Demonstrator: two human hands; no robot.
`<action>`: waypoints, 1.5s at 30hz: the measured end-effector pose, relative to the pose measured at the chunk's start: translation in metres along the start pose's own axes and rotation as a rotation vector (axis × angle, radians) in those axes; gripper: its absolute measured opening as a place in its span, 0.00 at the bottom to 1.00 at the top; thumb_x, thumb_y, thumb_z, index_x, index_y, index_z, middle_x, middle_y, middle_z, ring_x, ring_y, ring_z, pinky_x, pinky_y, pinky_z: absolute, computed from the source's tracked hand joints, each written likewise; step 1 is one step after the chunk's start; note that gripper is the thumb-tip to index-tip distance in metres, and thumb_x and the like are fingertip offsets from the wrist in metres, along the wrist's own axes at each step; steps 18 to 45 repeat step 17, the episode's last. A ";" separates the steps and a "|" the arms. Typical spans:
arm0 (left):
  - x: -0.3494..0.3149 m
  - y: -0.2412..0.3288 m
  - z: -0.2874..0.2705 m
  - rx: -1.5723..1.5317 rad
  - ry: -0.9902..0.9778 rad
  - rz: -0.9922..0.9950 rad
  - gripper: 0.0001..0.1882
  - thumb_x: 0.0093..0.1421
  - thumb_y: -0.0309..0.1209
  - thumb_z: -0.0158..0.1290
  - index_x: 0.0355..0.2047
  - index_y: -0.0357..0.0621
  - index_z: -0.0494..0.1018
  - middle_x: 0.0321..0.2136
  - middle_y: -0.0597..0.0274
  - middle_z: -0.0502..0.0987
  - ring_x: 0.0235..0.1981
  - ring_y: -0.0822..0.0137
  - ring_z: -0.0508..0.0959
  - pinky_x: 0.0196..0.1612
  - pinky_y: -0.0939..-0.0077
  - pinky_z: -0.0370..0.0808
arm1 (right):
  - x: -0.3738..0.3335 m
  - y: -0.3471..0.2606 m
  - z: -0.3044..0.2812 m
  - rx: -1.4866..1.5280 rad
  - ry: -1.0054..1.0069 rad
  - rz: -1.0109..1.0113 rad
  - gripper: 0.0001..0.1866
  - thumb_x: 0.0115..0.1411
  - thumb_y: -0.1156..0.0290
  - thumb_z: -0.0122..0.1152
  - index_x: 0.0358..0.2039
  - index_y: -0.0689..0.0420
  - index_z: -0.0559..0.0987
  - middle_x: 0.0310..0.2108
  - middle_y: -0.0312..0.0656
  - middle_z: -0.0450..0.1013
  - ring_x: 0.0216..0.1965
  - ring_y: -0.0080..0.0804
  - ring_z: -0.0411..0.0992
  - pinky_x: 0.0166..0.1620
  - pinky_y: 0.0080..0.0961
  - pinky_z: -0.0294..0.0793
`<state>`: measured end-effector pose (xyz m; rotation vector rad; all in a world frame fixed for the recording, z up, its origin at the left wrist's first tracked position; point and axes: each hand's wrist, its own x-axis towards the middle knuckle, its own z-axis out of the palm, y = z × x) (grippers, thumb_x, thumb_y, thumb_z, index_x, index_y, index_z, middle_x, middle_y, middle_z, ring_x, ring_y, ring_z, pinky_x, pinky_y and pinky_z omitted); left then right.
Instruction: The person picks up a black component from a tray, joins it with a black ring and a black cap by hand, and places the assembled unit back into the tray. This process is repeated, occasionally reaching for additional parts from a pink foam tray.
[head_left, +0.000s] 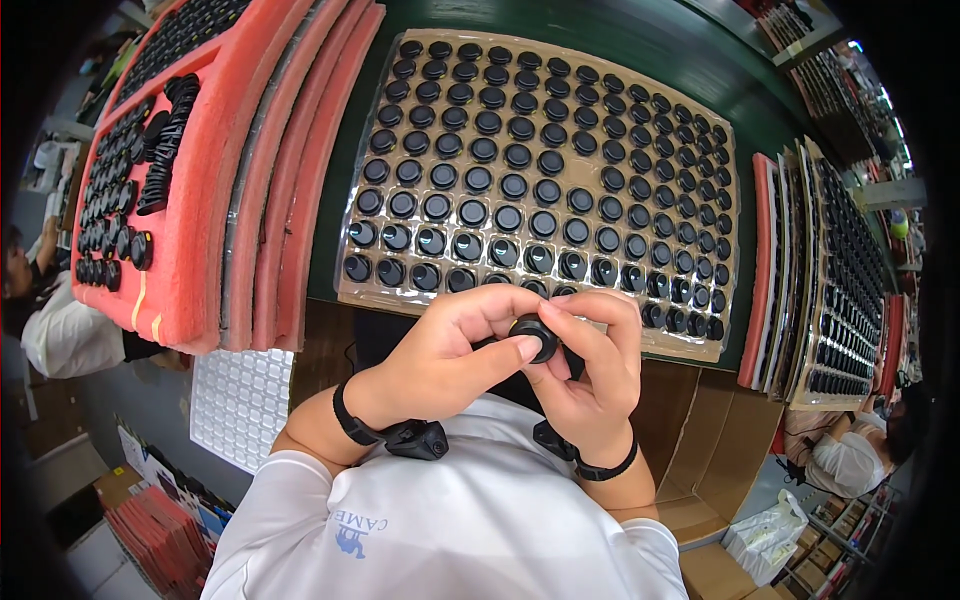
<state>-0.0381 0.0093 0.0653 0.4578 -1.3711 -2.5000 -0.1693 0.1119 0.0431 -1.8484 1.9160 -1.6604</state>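
Between both hands, in front of my chest, is a small black round part [536, 340] with a raised rim. My left hand [450, 345] is closed on it, the thumb pressing its near face. My right hand [595, 355] pinches the same part from the other side with thumb and fingers. Just beyond the hands lies a clear plastic tray [580, 173] on brown board, filled with rows of similar black round parts [472, 213]. One pocket near its middle holds no part. The nearest rows look glossier than those farther back.
A stack of pink foam trays [190, 250] holding black parts stands on the left of the green table [455, 12]. More upright-looking stacked trays [785, 270] are at the right. Below sit a white pocketed tray [240, 405] and a cardboard box [725, 440]. Other people work at both sides.
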 end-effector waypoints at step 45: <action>-0.001 0.006 -0.004 -0.009 -0.040 -0.056 0.14 0.62 0.22 0.45 0.48 0.31 0.67 0.37 0.56 0.76 0.39 0.72 0.76 0.42 0.79 0.74 | -0.002 0.000 0.004 0.042 0.011 0.037 0.25 0.36 0.75 0.71 0.40 0.55 0.78 0.36 0.41 0.71 0.35 0.38 0.69 0.41 0.33 0.67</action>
